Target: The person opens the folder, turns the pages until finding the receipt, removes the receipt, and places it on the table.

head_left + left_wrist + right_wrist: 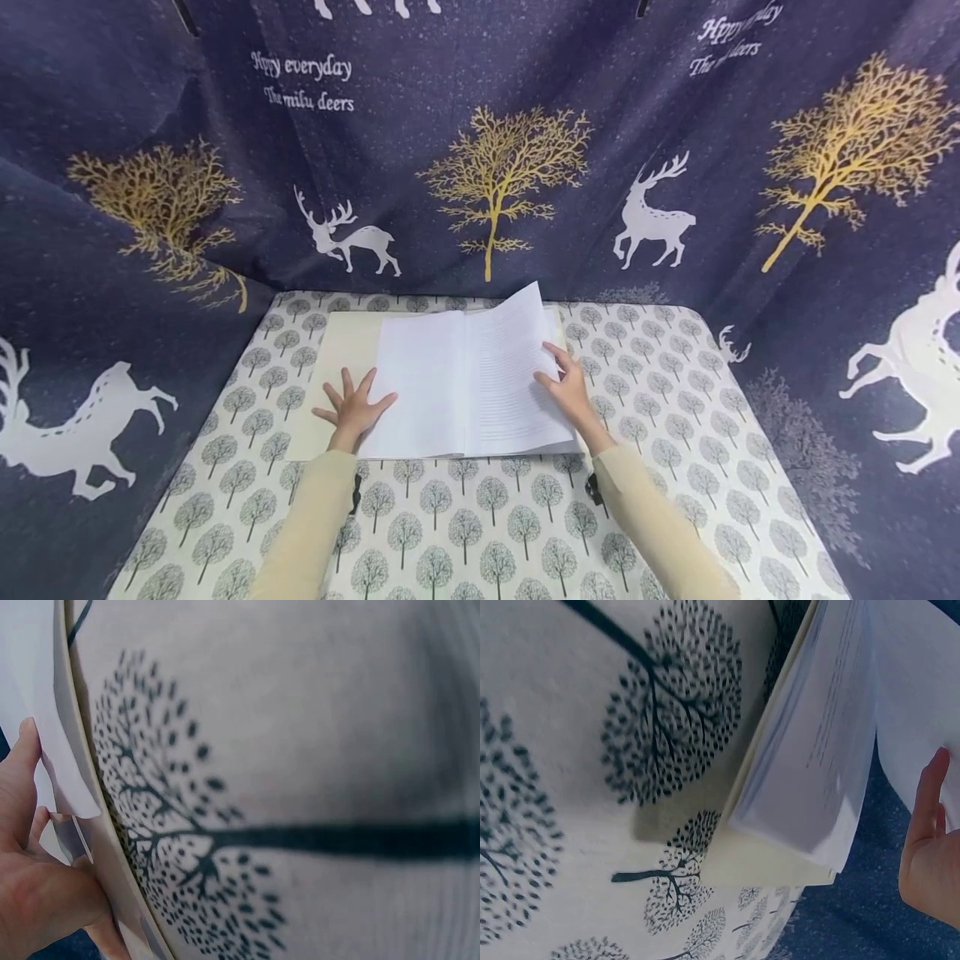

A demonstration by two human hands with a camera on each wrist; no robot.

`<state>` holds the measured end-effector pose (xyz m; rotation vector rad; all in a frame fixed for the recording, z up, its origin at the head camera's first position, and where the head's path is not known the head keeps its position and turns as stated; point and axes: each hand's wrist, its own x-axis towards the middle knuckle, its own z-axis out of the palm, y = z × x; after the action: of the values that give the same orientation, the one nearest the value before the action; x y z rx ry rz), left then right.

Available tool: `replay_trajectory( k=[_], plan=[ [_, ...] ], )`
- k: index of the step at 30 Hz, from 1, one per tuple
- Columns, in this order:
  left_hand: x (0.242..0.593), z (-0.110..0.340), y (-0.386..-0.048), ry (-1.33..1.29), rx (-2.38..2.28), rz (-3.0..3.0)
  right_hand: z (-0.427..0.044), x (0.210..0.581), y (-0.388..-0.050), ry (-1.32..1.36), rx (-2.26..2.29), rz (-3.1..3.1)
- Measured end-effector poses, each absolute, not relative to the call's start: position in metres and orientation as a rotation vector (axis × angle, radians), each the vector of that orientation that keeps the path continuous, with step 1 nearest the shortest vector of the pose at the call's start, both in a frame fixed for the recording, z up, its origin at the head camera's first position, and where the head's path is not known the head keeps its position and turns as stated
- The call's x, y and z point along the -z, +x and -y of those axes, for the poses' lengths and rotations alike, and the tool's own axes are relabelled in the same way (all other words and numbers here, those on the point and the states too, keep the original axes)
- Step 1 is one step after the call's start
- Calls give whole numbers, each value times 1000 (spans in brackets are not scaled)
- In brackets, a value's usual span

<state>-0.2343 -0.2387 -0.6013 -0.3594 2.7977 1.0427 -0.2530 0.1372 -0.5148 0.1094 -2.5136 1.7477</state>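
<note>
An open book (423, 383) with white pages and a cream cover (341, 342) lies across the table. My left hand (356, 408) rests on its left side with fingers spread, over the cream cover and the left page's outer edge. In the left wrist view, the thumb (28, 746) lies against the white sheet. At the book's right edge, my right hand (570, 392) holds a printed page (510, 375) between thumb and fingers, its top corner raised. The right wrist view shows that sheet (911, 697) standing away from the pages below (802, 780); part of the grip is hidden.
The table is covered with a white cloth (465, 525) printed with grey trees. Behind and on both sides hangs a dark blue curtain (420, 100) with white deer and golden trees.
</note>
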Motion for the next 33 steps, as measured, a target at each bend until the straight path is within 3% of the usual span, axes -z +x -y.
replay_trajectory(
  k=[5,15,33],
  plan=[
    [598,235,-235,-371,-1063,-2789,-136,494,-236,116,-1807,2500],
    [588,231,-228,-383,-1040,-2806,-147,527,-235,40,-1946,2471],
    [591,234,-229,-371,-1006,-2787,-148,527,-209,50,-2122,2519]
  ],
)
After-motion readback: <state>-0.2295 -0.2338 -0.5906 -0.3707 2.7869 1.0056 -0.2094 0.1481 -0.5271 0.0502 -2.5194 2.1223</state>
